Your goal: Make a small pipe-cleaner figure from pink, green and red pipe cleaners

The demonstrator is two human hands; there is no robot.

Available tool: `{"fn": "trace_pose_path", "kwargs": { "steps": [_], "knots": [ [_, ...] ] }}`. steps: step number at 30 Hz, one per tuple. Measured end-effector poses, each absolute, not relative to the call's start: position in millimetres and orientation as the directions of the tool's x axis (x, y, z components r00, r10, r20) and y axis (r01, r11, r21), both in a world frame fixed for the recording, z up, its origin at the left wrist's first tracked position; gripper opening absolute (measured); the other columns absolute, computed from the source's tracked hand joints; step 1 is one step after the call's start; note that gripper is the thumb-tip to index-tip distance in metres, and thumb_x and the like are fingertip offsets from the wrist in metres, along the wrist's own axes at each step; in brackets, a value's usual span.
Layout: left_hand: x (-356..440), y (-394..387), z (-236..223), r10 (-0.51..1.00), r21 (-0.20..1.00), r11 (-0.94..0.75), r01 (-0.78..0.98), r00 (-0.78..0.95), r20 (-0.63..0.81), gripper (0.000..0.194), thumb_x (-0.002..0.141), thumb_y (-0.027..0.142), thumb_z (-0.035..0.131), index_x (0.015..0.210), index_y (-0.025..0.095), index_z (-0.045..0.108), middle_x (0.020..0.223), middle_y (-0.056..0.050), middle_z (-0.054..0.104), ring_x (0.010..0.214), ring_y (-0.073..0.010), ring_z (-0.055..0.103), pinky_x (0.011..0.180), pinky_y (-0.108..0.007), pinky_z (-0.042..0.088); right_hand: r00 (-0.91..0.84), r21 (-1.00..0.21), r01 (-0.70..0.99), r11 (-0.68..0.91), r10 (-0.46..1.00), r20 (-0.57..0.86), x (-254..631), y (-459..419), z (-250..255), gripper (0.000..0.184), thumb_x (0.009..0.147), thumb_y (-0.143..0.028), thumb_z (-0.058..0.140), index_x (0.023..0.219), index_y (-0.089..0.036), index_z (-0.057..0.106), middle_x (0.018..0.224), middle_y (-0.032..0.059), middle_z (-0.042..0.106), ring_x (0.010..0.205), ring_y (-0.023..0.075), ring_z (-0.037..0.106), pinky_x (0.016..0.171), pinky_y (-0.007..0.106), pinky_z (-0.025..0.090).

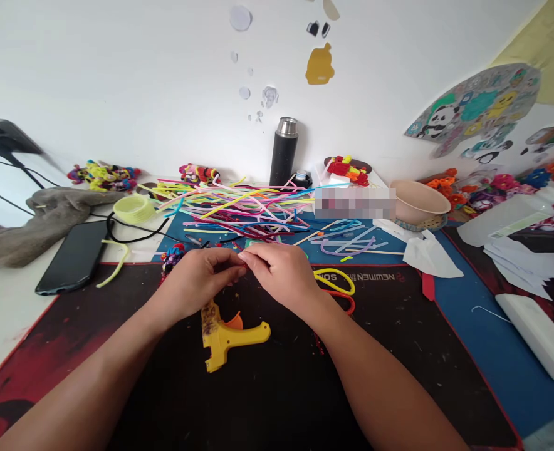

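My left hand [202, 275] and my right hand [281, 266] meet fingertip to fingertip over the black mat. Both are closed in a pinch. A trace of dark red shows between the fingertips, but the thing itself is mostly hidden. Just below them lies a yellow glue gun [220, 338] with an orange trigger, touched by neither hand at its handle. A yellow pipe cleaner loop [345, 279] and a red pipe cleaner loop [347, 302] stick out beside my right wrist. Behind my hands is a heap of many-coloured pipe cleaners [239, 207].
A black phone [73, 257], a pale green roll [133, 208] and a piece of driftwood [27, 232] lie on the left. At the back stand a black thermos [284, 153] and a beige bowl [420, 202]. A white bottle [512, 219] and papers [432, 254] are on the right.
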State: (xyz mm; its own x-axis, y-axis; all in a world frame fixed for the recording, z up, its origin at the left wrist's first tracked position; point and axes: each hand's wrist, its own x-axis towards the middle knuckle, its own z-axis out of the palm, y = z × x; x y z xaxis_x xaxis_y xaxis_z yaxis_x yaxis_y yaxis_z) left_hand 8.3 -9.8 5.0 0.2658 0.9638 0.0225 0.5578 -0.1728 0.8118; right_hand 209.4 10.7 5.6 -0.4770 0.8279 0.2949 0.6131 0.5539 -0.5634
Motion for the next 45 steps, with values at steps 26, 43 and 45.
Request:
{"fn": "trace_pose_path", "kwargs": {
  "steps": [26, 43, 45],
  "knots": [
    [14, -18, 15, 0.968, 0.867, -0.243, 0.436, 0.166, 0.187, 0.025, 0.091, 0.046, 0.073, 0.094, 0.023, 0.083, 0.088, -0.005, 0.083, 0.076, -0.0233, 0.074, 0.072, -0.032, 0.058, -0.393, -0.955, 0.274, 0.109, 0.919, -0.008, 209, 23, -8, 0.055, 0.105, -0.060, 0.058, 0.066, -0.021, 0.057, 0.055, -0.0037, 0.057, 0.050, 0.0110, 0.051, 0.054, 0.024, 0.037],
    [13, -18, 11, 0.948, 0.826, -0.318, 0.465, 0.176, 0.266, 0.021, 0.096, 0.042, 0.072, 0.105, 0.024, 0.081, 0.098, -0.005, 0.084, 0.085, -0.0235, 0.077, 0.082, -0.033, 0.061, -0.339, -0.904, 0.361, 0.229, 0.935, 0.102, 207, 20, -4, 0.046, 0.105, -0.041, 0.057, 0.063, -0.022, 0.055, 0.056, -0.0026, 0.057, 0.058, 0.0154, 0.056, 0.062, 0.028, 0.039],
    [12, -18, 9, 0.953, 0.831, -0.302, 0.468, 0.155, 0.259, 0.021, 0.096, 0.043, 0.073, 0.104, 0.025, 0.082, 0.098, -0.004, 0.085, 0.084, -0.0236, 0.077, 0.079, -0.033, 0.060, -0.341, -0.905, 0.360, 0.225, 0.935, 0.097, 207, 20, -3, 0.047, 0.105, -0.041, 0.057, 0.062, -0.022, 0.054, 0.056, -0.0027, 0.057, 0.057, 0.0149, 0.056, 0.061, 0.027, 0.038]
  ]
}}
